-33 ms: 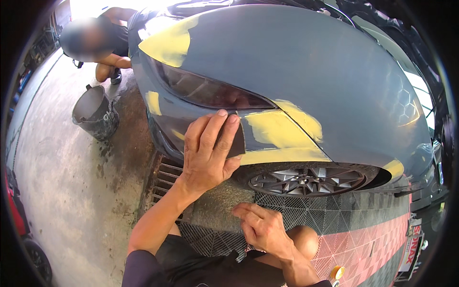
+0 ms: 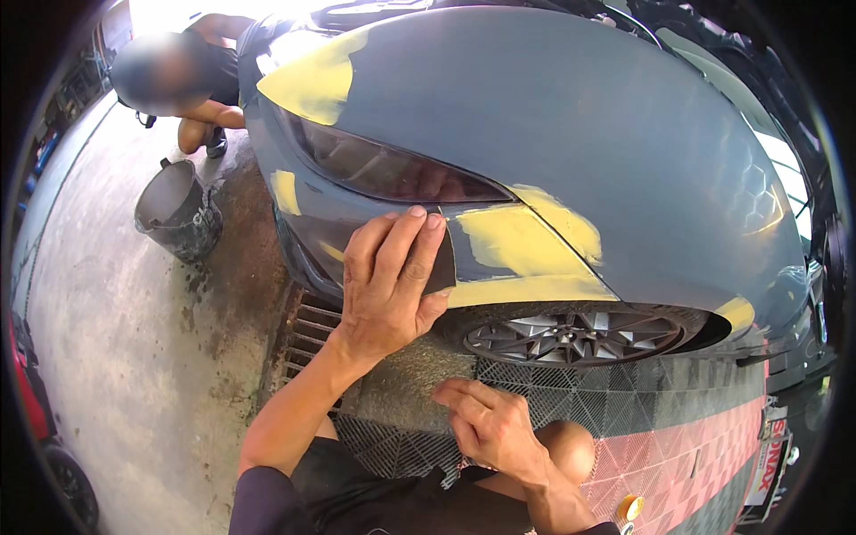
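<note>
Sheet (image 2: pixel 443 269) between left grip (image 2: pixel 385 290) and car (image 2: pixel 580 116)

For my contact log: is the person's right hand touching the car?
No, the right hand is apart from the car, near the person's knee, while the left hand holds a dark sheet against the bodywork.

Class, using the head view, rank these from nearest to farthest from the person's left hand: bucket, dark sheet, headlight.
1. Dark sheet: under the left hand's fingers.
2. Headlight: just beyond the fingertips.
3. Bucket: off to the left, on the floor.
</note>
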`<state>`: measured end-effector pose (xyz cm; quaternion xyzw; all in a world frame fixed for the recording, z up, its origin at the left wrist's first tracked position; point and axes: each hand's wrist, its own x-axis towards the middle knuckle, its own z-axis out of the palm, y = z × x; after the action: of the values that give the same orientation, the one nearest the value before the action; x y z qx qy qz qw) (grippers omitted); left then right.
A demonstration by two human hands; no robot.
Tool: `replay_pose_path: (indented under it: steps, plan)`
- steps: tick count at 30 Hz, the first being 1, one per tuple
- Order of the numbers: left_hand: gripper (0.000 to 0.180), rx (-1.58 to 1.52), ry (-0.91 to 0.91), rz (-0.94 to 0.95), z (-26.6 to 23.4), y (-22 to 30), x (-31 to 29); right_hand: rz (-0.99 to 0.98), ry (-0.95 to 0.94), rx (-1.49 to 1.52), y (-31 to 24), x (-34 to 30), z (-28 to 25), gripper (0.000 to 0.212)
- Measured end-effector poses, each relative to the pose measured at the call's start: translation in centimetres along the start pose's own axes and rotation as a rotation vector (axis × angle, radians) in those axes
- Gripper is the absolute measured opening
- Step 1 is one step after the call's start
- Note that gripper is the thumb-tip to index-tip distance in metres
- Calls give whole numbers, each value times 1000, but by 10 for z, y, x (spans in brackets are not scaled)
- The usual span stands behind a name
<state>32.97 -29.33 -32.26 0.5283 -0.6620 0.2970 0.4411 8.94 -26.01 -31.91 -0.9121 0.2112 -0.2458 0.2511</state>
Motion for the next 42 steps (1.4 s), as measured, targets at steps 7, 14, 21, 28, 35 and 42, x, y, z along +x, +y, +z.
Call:
replay_pose_path:
  steps: [7, 14, 21, 28, 35, 42]
  plan:
    - [56, 78, -35, -41, -7, -1, -4, -13, 8, 23, -1, 4, -1, 34]
    - [53, 62, -15, -28, 0, 2, 5, -13, -2, 19, -1, 6, -1, 32]
    - [53, 7, 17, -42, 1, 10, 17, -37, 5, 21, -2, 8, -1, 31]
    - [49, -45, 21, -52, -5, 14, 23, -34, 26, 34, -4, 6, -2, 30]
    - [46, -72, 6, -66, -12, 8, 18, -61, 51, 31, -5, 4, -3, 29]
    - [65, -507, 33, 169, -53, 50, 23, -18, -58, -93, 11, -17, 4, 30]
